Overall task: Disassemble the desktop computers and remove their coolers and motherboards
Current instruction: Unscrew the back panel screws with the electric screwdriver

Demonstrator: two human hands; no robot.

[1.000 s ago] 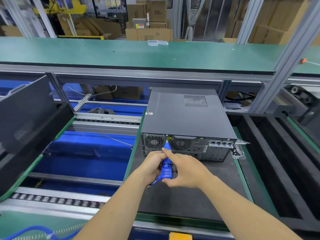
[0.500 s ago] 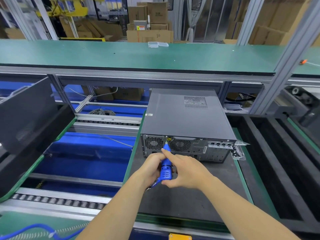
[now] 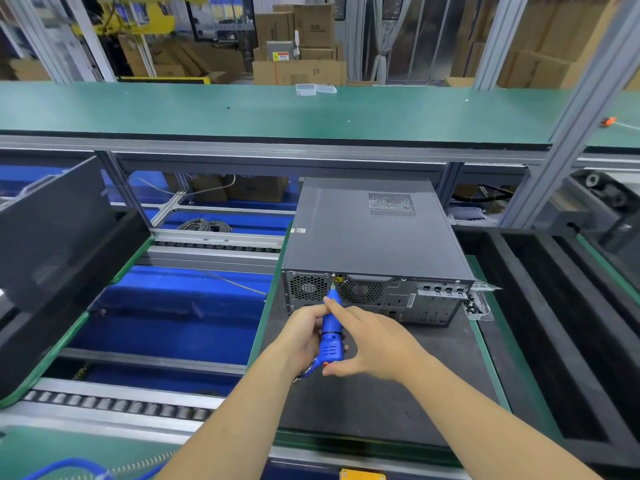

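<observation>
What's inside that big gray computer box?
The computer case is closed, so its inside is hidden. Only fan shapes show through the back grilles, where both hands hold the blue screwdriver.

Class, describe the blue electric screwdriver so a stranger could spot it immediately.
Find the grey desktop computer lying on the black mat. At its rear panel, both hands hold the blue electric screwdriver. It is the only bright blue tool there, with its tip at the panel's top edge.

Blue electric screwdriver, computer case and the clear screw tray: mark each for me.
blue electric screwdriver [image 3: 331, 341]: head view, on its vented body between the hands.
computer case [image 3: 367, 237]: head view, on the flat top panel.
clear screw tray [image 3: 479, 308]: head view, on its near rim.
</observation>
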